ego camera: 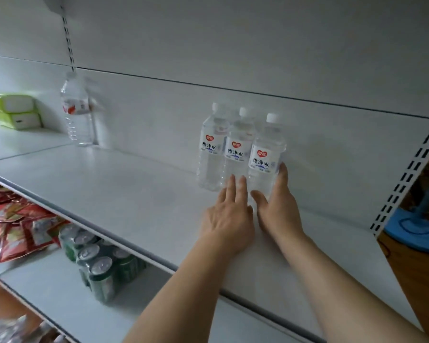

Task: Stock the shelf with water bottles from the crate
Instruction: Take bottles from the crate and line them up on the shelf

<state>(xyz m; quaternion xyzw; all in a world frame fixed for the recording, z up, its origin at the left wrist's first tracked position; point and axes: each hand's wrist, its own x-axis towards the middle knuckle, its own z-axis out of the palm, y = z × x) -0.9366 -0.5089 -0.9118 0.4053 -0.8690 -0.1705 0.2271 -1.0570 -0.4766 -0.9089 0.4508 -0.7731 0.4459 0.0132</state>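
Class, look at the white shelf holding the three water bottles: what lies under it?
Under the shelf sit green cans and red snack packets. The board and forearms cover everything below further right.

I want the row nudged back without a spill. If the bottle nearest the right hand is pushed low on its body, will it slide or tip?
The rightmost bottle looks full, so probably heavy enough to slide rather than topple. It is tall and narrow, so a push near the cap might tip it. The right hand grips it low, which seems the safer spot. The shelf looks smooth.

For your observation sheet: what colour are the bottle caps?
White caps, clearest in the head view.
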